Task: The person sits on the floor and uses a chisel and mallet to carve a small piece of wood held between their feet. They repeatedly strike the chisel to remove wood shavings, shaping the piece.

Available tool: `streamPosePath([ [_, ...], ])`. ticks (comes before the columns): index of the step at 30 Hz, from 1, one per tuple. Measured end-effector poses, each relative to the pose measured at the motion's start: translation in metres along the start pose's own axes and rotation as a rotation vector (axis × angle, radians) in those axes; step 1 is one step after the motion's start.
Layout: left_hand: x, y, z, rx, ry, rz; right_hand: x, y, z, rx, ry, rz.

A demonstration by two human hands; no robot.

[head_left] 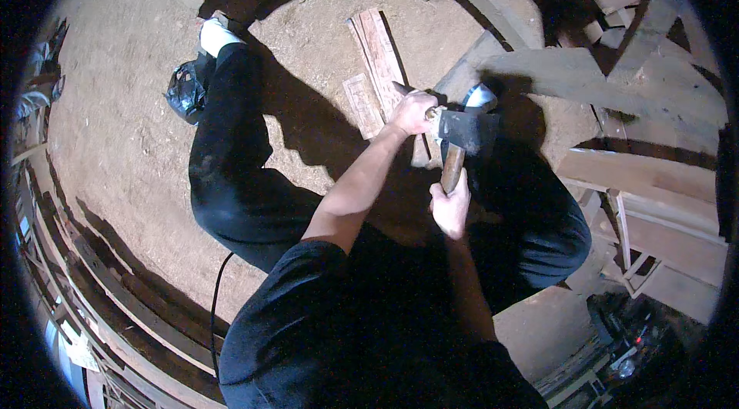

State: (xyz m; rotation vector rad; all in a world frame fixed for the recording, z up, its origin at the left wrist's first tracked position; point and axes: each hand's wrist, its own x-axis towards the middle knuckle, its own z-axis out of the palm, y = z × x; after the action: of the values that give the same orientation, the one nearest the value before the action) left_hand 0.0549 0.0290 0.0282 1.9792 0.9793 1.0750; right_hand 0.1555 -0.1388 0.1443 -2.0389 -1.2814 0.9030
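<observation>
My left hand [414, 113] is closed round a chisel [401, 88]. Its dark tip sticks out on the far side, over a reddish wooden board [382, 61] on the ground. The pale butt end shows at the near side of the fist. In my right hand [451, 207] is a hammer with a wooden handle [453, 166]. The hammer's dark, blocky head [468, 130] is right beside that butt end; whether they touch I cannot tell. A shorter pale piece of wood [362, 105] lies left of the board, partly behind my left hand.
My legs are spread either side, with a white-covered foot [218, 38] far left and another [480, 98] near the hammer. A black plastic bag [186, 92] sits by the left foot. Large timbers [639, 85] crowd the right. Long beams [123, 286] run along the lower left, near a black cable [216, 293].
</observation>
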Motion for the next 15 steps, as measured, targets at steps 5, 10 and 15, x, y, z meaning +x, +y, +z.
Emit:
streamPosePath([
  [5,-0.002,-0.004,-0.004,0.06,0.008,-0.013,-0.005,-0.038,-0.03,0.453,-0.133,0.48],
  [10,-0.001,0.003,-0.007,0.0,0.008,-0.009,-0.002,-0.032,-0.009,0.232,-0.052,0.334],
  [15,-0.001,0.0,-0.004,-0.005,0.031,-0.028,-0.008,-0.024,-0.028,0.398,-0.118,0.38],
])
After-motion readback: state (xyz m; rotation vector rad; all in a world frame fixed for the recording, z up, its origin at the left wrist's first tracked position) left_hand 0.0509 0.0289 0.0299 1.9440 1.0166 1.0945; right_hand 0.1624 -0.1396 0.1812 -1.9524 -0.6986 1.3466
